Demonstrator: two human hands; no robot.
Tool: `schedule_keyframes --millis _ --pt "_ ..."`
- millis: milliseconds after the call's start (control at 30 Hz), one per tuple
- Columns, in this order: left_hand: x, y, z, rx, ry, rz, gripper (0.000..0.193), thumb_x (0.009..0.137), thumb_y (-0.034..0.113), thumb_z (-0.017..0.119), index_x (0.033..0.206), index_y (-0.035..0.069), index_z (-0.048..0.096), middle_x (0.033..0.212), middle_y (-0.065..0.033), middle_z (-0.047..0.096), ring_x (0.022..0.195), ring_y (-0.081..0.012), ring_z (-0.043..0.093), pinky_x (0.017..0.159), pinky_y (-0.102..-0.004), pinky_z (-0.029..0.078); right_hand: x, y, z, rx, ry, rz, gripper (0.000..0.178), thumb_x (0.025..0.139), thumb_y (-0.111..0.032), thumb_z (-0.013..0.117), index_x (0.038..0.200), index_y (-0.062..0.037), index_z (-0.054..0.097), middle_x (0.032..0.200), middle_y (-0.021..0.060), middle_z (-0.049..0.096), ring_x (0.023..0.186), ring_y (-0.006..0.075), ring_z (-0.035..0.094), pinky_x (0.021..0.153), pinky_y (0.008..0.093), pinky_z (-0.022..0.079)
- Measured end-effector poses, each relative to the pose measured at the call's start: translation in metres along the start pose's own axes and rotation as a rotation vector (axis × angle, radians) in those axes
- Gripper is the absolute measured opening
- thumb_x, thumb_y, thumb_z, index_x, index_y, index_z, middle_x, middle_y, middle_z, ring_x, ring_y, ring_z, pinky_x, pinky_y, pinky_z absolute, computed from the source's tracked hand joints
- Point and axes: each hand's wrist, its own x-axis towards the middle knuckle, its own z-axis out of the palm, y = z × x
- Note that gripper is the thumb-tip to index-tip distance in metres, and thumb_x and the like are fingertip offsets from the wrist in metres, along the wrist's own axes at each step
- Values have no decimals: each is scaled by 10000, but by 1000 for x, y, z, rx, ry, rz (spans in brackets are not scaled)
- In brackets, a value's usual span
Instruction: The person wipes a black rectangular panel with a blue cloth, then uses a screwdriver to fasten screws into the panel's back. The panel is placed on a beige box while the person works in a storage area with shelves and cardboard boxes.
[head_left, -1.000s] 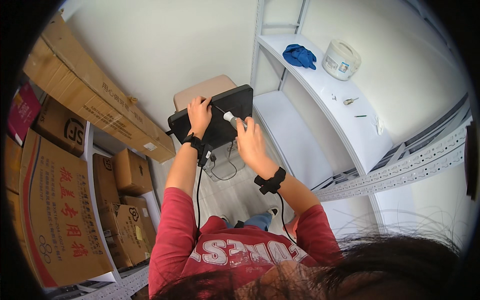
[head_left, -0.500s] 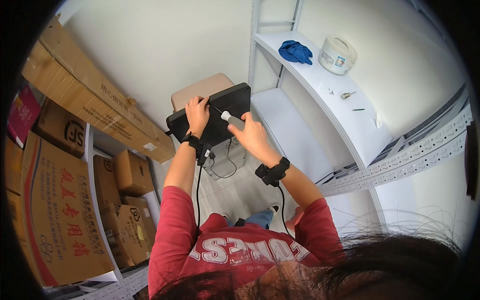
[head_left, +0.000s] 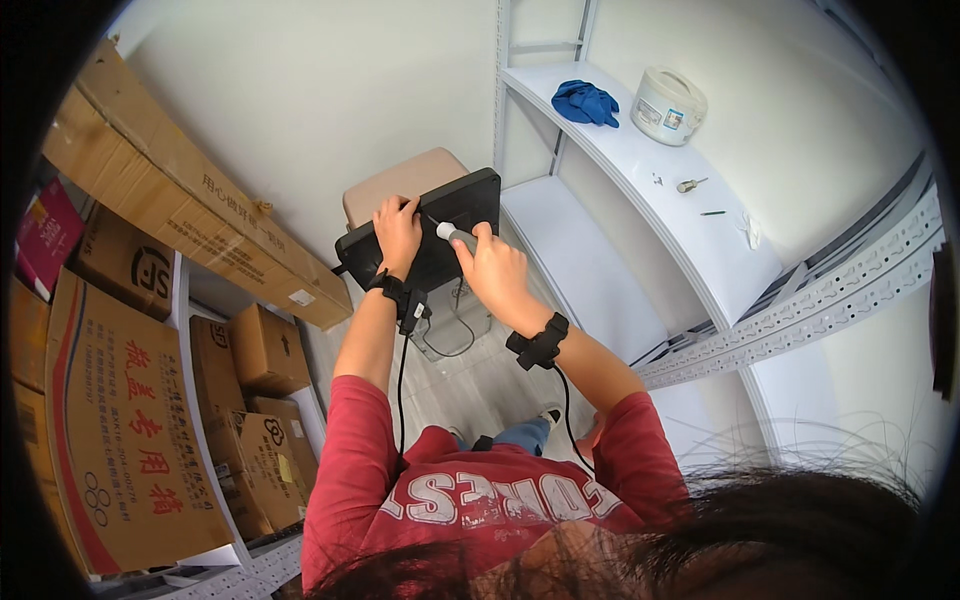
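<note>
1. with right hand (head_left: pixel 498 275), grasping grey-and-white screwdriver (head_left: pixel 450 232); turn slowly, without wobbling.
2. with left hand (head_left: pixel 398 242), touching upper edge of black panel (head_left: pixel 463 200); cannot tell if clenched. support firmly, avoid slipping toward it.
3. find panel slanted, before pinkish rounded object (head_left: pixel 430 168).

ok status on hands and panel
Left hand on black panel, near upper edge. Right hand gripping grey-and-white screwdriver, shaft toward panel. No obstruction seen.
</note>
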Motion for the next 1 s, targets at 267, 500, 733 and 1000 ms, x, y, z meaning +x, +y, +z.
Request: schedule_keyframes --millis 267,500,733,1000 --pt "0 0 -9 26 -108 50 389 672 95 706 1054 111 637 944 -55 556 925 -239 513 782 -378 376 -25 -6 8 -16 -230 -79 372 741 -187 698 926 21 450 776 204 600 660 365 631 562 411 521" --pt "1 7 -8 154 -100 25 451 639 122 747 1063 77 603 950 -61 535 930 -240 506 784 -374 368 -42 25 54 -315 0 -78 343 790 -206 654 994 20 496 829 158 565 680 328 633 560 387 514" --pt "-1 6 -4 131 -77 29 421 638 110 737 1035 71 605 937 -65 531 915 -236 505 758 -364 361 -40 4 33 -4 -259 168 317 840 -216 588 987 10 421 769 162 559 698 384 619 576 398 524" --pt "0 6 -6 145 -89 45 424 645 118 729 1043 66 593 933 -70 527 914 -237 504 757 -362 360 -33 6 16 141 -227 80 368 786 -149 641 996 -9 373 899 206 499 730 435 590 611 467 504"
